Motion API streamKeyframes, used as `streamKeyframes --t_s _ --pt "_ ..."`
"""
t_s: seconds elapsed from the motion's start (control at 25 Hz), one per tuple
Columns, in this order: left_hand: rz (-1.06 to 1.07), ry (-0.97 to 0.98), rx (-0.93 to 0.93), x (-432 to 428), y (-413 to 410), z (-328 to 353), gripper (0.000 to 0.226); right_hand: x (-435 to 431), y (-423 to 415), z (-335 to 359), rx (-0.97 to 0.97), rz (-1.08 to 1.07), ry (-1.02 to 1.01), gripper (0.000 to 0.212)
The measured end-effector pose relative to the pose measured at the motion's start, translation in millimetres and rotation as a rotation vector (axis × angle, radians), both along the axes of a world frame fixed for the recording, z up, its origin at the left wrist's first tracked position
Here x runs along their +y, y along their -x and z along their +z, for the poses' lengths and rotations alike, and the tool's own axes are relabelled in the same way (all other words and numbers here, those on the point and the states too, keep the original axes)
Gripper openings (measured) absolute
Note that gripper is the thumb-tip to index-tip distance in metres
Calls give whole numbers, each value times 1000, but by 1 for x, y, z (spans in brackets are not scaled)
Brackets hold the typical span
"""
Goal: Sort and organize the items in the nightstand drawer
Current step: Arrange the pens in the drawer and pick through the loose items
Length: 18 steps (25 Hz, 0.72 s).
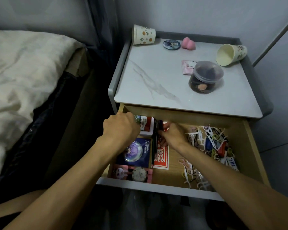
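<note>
From my remote seat I judge the sort half done: the left side of the drawer point(156, 185) is lined up and the right side is still a jumble. Nearest the front lip lie one pink card pack point(133, 173) and a loose scatter of floss picks point(189, 171), too tangled to count. Behind them I count one blue packet point(134, 151), one red packet point(161, 156) and one dark pen point(153, 147) lying between the two. My right hand point(172, 135) pinches the far end of that pen, apparently straightening it along the row. My left hand point(121, 127) is curled against the left end of one white-and-red box point(146, 126) at the drawer's back; a round glossy thing shows at its fingertips, but I cannot tell whether it grips anything. To the right sits one bigger heap of picks and ties point(211, 141), also beyond counting. I reckon the next move calls for letting go of the pen and gathering both piles into one spot. Farther off, on the nightstand's bench point(156, 72), I count one clear jar point(206, 77), one pink sachet point(186, 68), two tipped paper cups point(144, 34), one round badge point(171, 44) and one pink sponge point(188, 43).
</note>
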<state>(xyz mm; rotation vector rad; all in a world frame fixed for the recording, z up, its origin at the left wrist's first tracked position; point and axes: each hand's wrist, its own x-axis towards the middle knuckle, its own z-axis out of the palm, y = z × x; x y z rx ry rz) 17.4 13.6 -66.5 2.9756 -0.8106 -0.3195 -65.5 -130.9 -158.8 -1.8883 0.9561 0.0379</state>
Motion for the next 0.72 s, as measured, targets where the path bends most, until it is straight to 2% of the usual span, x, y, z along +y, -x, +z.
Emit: streamKeyframes --t_s 0.24,0.4,0.56,0.64,0.72 --pt "-52 -42 -52 -2 2 -2 30 1 4 1 -56 81 169 30" --pt "-75 -57 -66 -2 2 -4 30 0 5 0 -66 127 208 9" --pt "-114 -70 -152 -2 6 -6 30 -2 10 8 -55 151 172 19" --pt "-142 -41 -176 -7 13 -4 31 -12 18 13 -20 165 196 12" --pt "-174 46 -101 -13 22 -2 34 -32 37 21 69 232 268 6"
